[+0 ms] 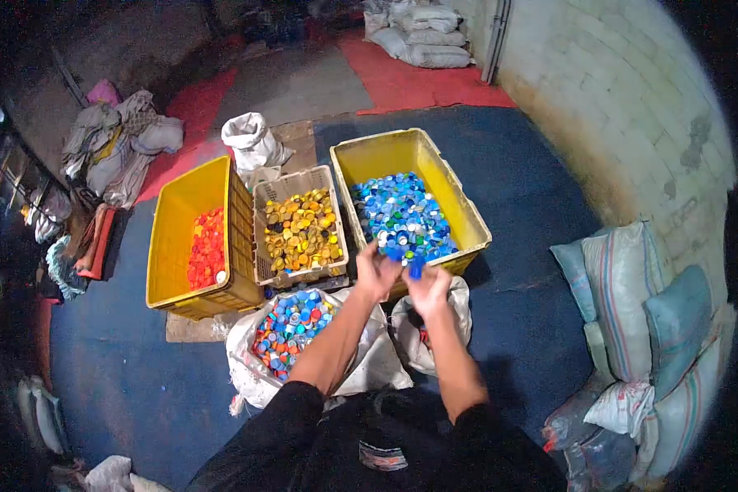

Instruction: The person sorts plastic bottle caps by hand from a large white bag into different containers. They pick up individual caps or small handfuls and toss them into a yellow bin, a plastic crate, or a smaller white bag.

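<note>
Apparently, in the head view, colour sorting is in hand: the left hand (373, 277) and right hand (430, 289) are close together at the blue-cap crate's (439, 184) near rim, blurred blue bottle caps (416, 268) between them; whether spread or pinching cannot be told. Next likely calls for releasing those caps inside that crate.

Lighting: dim, uneven; block wall (615, 90) palely lit, upper left sunk in darkness. Shadow: cast on blue mat (521, 221) beside yellow bin (455, 193). Blur: left hand (375, 275), right hand (429, 289) and nearby blue caps (416, 268) softened. Edges: bowed, blackened, grainy.
</note>
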{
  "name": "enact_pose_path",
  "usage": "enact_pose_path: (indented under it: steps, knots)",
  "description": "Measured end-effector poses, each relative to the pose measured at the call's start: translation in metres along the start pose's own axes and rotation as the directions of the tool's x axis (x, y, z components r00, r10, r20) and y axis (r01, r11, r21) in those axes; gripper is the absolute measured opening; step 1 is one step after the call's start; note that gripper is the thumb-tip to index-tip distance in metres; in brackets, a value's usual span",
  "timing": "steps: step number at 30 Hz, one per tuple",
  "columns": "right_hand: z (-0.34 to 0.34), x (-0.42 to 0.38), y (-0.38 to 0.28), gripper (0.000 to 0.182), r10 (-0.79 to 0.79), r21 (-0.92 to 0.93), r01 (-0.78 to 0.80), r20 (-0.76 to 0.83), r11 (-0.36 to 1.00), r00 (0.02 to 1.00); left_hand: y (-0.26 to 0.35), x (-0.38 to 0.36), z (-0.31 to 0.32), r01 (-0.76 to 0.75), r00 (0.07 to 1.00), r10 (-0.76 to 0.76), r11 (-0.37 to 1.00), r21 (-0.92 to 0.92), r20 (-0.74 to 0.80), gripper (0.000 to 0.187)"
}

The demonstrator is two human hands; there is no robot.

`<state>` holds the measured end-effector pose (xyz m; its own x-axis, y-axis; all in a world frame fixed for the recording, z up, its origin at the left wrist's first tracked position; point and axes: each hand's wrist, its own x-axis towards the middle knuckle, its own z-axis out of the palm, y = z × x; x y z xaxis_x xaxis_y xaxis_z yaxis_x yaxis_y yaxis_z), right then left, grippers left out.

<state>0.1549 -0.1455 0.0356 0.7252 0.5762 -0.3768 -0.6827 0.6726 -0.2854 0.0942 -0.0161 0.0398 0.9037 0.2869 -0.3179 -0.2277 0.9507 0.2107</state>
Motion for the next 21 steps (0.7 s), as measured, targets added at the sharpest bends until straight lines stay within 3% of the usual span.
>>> enact_pose_path:
  steps: [1, 3, 6, 7, 8, 9, 10, 12, 13, 14, 15, 16, 19, 21]
  knots:
    - [-0.007, 0.034, -0.009, 0.025, 0.025, 0.008, -0.026, 0.096, 1.000, 0.995, 0.015, 0.015, 0.012, 0.005, 1.000, -0.005, 1.000, 0.012, -0.029, 0.063]
    - [-0.004, 0.062, -0.021, 0.017, 0.037, -0.017, -0.036, 0.113, 0.999, 0.993, 0.030, 0.019, 0.021, -0.028, 0.991, 0.035, 0.998, 0.056, -0.132, 0.062]
    - [0.019, 0.045, -0.022, 0.015, 0.013, -0.107, -0.019, -0.051, 0.994, 0.999, 0.040, -0.021, 0.036, -0.106, 0.933, 0.161, 0.977, 0.183, -0.321, 0.059]
    - [0.008, 0.039, -0.017, 0.017, 0.014, -0.125, -0.021, -0.061, 0.992, 0.998, 0.052, -0.008, -0.034, 0.004, 0.998, -0.006, 1.000, 0.030, 0.059, 0.056]
    - [-0.007, 0.034, -0.011, 0.018, 0.016, -0.144, -0.027, -0.072, 0.989, 0.997, 0.060, 0.003, -0.105, 0.159, 0.887, -0.113, 0.985, -0.067, 0.449, 0.053]
    - [-0.033, 0.027, -0.004, 0.018, 0.075, -0.172, -0.065, 0.048, 0.983, 0.996, 0.050, -0.030, -0.095, 0.029, 0.997, -0.033, 0.998, 0.051, 0.073, 0.049]
    - [-0.048, 0.015, 0.008, 0.010, 0.103, -0.233, -0.114, -0.057, 0.966, 0.993, 0.038, -0.067, -0.084, -0.044, 0.946, 0.105, 0.979, 0.198, -0.308, 0.046]
    - [-0.078, -0.011, 0.031, 0.006, 0.137, -0.403, -0.221, -0.225, 0.888, 0.965, 0.024, -0.109, -0.135, 0.011, 0.916, 0.075, 0.977, 0.213, -0.394, 0.039]
    - [-0.111, -0.014, 0.046, 0.015, 0.141, -0.494, -0.257, -0.259, 0.831, 0.955, 0.019, -0.132, -0.165, 0.060, 0.901, 0.040, 0.975, 0.216, -0.432, 0.039]
    - [-0.164, -0.008, 0.062, 0.032, 0.119, -0.626, -0.218, -0.197, 0.749, 0.973, 0.015, -0.153, -0.188, 0.111, 0.885, 0.004, 0.969, 0.220, -0.465, 0.039]
    - [-0.189, -0.020, 0.073, 0.038, 0.148, -0.658, -0.284, -0.255, 0.698, 0.956, 0.010, -0.175, -0.188, 0.174, 0.792, 0.023, 0.949, 0.262, -0.610, 0.042]
    - [-0.191, -0.032, 0.082, 0.042, 0.145, -0.684, -0.323, -0.305, 0.654, 0.941, 0.008, -0.195, -0.209, 0.163, 0.815, 0.036, 0.944, 0.288, -0.579, 0.046]
    - [-0.162, -0.080, 0.112, 0.045, 0.086, -0.743, -0.400, -0.423, 0.536, 0.902, 0.006, -0.239, -0.247, 0.188, 0.733, 0.002, 0.961, 0.205, -0.680, 0.046]
    - [-0.216, -0.064, 0.136, 0.047, 0.033, -0.913, -0.220, -0.222, 0.343, 0.974, 0.009, -0.260, -0.260, 0.153, 0.733, 0.008, 0.972, 0.176, -0.680, 0.043]
